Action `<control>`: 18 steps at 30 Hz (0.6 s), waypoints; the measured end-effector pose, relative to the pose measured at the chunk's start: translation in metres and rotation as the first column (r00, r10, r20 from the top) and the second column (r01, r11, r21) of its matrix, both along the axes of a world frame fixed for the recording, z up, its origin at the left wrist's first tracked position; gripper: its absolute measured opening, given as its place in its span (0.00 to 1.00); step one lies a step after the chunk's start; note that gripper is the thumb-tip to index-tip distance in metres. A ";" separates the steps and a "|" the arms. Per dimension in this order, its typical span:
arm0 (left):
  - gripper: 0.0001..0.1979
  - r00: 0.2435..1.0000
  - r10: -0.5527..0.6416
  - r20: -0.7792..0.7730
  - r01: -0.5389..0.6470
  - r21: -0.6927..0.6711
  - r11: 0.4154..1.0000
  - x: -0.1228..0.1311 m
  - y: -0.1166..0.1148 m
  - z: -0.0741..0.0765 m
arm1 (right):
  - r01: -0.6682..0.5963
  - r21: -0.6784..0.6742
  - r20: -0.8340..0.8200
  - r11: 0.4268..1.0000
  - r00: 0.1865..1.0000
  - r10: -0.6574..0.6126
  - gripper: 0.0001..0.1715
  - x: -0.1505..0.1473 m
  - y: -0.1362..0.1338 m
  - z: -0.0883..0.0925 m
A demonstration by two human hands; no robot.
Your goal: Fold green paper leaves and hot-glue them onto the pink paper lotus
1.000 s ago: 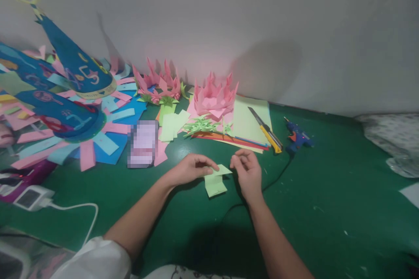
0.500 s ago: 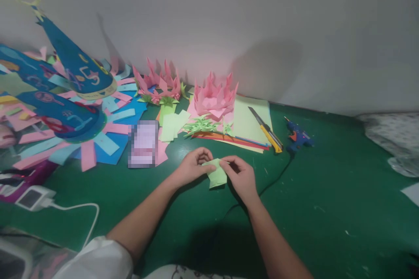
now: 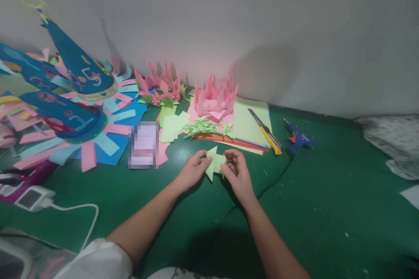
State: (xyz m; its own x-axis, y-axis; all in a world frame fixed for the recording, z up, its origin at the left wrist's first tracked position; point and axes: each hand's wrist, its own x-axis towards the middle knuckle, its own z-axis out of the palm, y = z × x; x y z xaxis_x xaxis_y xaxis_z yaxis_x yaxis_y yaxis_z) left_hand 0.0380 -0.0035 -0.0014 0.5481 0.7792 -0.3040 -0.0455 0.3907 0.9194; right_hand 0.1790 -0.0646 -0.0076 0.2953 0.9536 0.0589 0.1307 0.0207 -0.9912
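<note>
Green folded paper (image 3: 217, 165) is pinched at opposite edges by left fingers (image 3: 205, 163) and right fingers (image 3: 228, 171).

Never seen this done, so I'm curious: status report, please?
Left hand, right hand: both pinching green paper. Paper folded, pointed corners showing. Nearby: black cord, passing under right forearm.

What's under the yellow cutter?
Pale green paper shows around its blade; the handle's end juts past that paper over the table. What the cutter itself covers is hidden.
</note>
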 end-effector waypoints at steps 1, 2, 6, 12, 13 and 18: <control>0.21 1.000 0.012 0.010 -0.011 -0.015 1.000 0.002 -0.002 -0.001 | 0.012 -0.003 0.026 1.000 1.000 -0.012 0.18 -0.001 0.000 -0.001; 0.21 1.000 0.018 0.013 -0.018 -0.026 0.999 0.003 -0.004 -0.002 | 0.024 -0.002 0.057 1.000 0.998 -0.023 0.18 -0.001 0.000 -0.002; 0.20 0.999 0.031 -0.015 -0.032 -0.010 0.999 0.006 -0.010 -0.005 | 0.072 0.034 0.212 0.997 0.974 -0.078 0.17 -0.001 0.000 -0.005; 0.20 1.000 -0.003 0.020 0.004 -0.050 0.999 0.007 -0.012 -0.007 | 0.093 -0.003 0.278 0.996 0.956 -0.088 0.15 -0.002 -0.002 -0.004; 0.20 0.999 -0.006 0.044 0.009 -0.075 0.997 0.007 -0.012 -0.007 | 0.098 -0.011 0.291 0.995 0.953 -0.090 0.14 -0.002 -0.002 -0.004; 0.22 0.995 0.016 0.097 0.000 -0.156 0.988 0.009 -0.012 -0.002 | 0.107 0.026 0.402 0.994 0.909 -0.108 0.09 -0.002 -0.001 -0.001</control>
State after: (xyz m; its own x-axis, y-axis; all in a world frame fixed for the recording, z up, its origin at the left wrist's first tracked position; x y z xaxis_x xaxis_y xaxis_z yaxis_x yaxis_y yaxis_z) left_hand 0.0472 -0.0152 -0.0033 0.5751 0.7313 -0.3667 -0.1361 0.5275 0.8386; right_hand 0.1766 -0.0652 -0.0082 0.3467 0.9169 0.1977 0.5200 -0.0124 -0.8541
